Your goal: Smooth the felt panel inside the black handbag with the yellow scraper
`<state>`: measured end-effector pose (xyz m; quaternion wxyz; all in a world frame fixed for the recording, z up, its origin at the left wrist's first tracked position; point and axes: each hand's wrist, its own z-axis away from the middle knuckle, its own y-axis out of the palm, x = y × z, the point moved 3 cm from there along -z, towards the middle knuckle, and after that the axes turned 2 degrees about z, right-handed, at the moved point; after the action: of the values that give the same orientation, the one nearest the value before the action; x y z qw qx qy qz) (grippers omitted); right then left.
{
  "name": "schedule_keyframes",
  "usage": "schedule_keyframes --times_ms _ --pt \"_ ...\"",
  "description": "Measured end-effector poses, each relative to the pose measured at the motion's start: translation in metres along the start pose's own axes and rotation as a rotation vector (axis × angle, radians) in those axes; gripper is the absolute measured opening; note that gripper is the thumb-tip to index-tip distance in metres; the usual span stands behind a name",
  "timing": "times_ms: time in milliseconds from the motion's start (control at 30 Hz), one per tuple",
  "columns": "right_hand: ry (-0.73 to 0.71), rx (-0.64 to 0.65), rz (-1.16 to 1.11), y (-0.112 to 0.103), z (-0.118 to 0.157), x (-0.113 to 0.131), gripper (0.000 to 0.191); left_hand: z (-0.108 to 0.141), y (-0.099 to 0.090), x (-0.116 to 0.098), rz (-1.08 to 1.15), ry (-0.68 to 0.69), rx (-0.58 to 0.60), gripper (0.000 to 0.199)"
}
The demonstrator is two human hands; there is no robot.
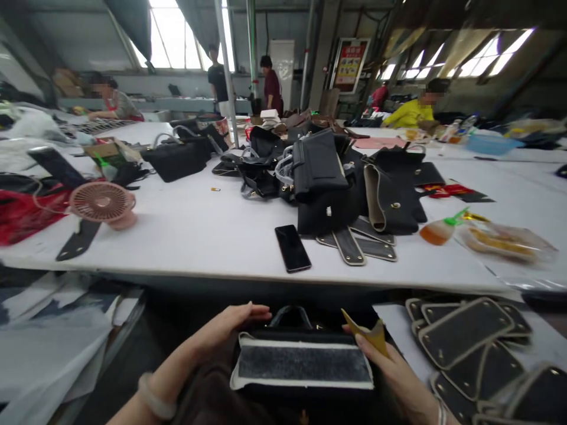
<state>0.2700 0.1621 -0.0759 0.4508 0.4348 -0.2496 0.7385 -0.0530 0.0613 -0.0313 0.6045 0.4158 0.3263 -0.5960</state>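
Observation:
A black handbag (305,398) rests in front of me, below the table edge. Its bottom panel (305,363), dark with pale raw edges, faces up toward me, and a handle (290,316) shows at its far side. My left hand (239,321) lies along the bag's far left corner, fingers stretched out and nothing held in them. At the bag's right side, my right hand (376,351) pinches a bent yellow scraper-like piece (374,336) between thumb and fingers. The fingers behind that piece are partly hidden.
A white table (199,236) bears a phone (293,248), a pink fan (104,203), a pile of black bags (319,165) and a glue bottle (438,230). Dark trimmed panels (469,330) are stacked at right. Paper sheets (57,336) lie at left. Several people work farther back.

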Motion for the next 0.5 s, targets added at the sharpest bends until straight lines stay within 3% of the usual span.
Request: schedule_keyframes --times_ms 100,200,500 --pt "-0.014 -0.020 0.036 -0.001 -0.003 -0.008 0.062 0.029 0.006 0.041 0.280 0.011 -0.147 0.059" --pt "-0.026 -0.059 0.075 -0.002 -0.002 -0.014 0.062 0.039 0.017 0.068 0.286 0.077 -0.300 0.059" --pt "-0.062 -0.132 0.204 0.001 0.002 -0.017 0.062 0.040 0.022 0.084 0.234 0.055 -0.415 0.064"
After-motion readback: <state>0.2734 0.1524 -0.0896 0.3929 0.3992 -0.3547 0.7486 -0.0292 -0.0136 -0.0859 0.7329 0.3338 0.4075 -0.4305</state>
